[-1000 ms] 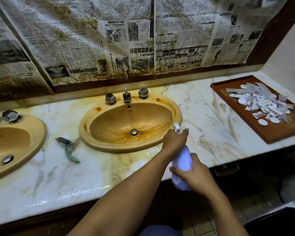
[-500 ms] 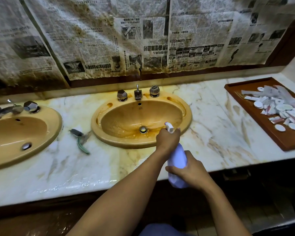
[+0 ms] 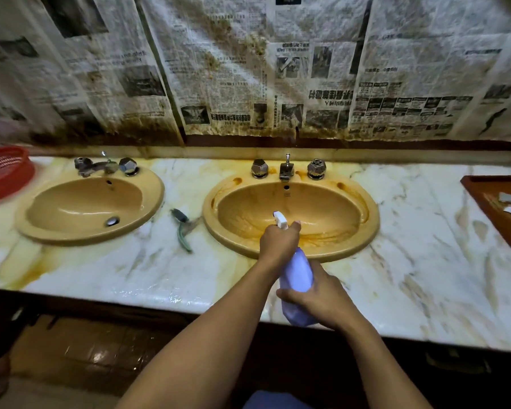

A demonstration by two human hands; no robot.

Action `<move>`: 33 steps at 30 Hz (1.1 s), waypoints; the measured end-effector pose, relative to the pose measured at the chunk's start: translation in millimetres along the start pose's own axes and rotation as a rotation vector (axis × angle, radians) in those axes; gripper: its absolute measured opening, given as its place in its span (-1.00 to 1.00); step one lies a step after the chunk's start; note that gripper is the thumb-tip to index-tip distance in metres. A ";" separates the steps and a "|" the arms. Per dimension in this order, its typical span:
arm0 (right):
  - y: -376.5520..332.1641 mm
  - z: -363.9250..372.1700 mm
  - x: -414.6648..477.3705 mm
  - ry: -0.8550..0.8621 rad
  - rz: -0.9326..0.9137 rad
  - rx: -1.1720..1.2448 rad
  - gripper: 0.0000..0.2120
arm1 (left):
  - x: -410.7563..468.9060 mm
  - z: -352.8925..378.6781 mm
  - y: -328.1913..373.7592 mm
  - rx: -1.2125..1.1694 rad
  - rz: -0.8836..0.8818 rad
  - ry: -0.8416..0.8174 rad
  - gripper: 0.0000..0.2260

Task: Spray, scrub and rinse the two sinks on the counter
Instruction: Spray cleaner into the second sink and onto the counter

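Two tan oval sinks are set in a stained marble counter. The right sink has orange-brown streaks in its bowl; the left sink looks smoother. A pale purple spray bottle with a white nozzle points over the front rim of the right sink. My left hand grips the bottle's neck and trigger. My right hand holds the bottle's lower body from the right. The nozzle aims toward the bowl's left part.
A green-handled scrub brush lies on the counter between the sinks. Chrome taps stand behind the right sink. A red basket sits far left, a wooden tray with white packets far right. Stained newspaper covers the wall.
The view has swung left, bringing the whole left sink and red basket into sight. Both hands keep the same hold on the bottle, which stays at the right sink's front rim.
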State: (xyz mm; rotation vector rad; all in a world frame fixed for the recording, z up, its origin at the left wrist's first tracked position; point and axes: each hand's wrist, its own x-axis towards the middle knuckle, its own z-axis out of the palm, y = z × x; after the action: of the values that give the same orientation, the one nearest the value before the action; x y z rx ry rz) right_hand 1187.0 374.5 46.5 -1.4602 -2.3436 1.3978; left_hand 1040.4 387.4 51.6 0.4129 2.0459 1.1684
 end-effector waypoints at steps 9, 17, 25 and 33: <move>9.8 -21.3 7.3 -0.009 -0.038 -0.099 -0.27 | -4.9 17.7 11.8 0.001 0.054 0.038 -0.69; 19.9 -35.0 9.0 -0.024 -0.035 -0.056 -0.27 | -9.6 32.8 19.9 0.012 0.061 0.064 -0.69; 12.6 -38.0 16.2 -0.032 -0.068 -0.086 -0.25 | -4.7 27.2 23.1 0.005 0.074 0.071 -0.60; 6.2 -26.5 23.6 -0.110 -0.124 -0.070 -0.31 | -2.7 8.9 15.2 0.076 0.003 0.230 -0.65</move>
State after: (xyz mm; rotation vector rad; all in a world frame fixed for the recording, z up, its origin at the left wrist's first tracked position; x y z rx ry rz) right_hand 1190.4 410.3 48.6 -1.2580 -2.5253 1.4129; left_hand 1047.5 399.3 62.7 0.3311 2.2941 1.1884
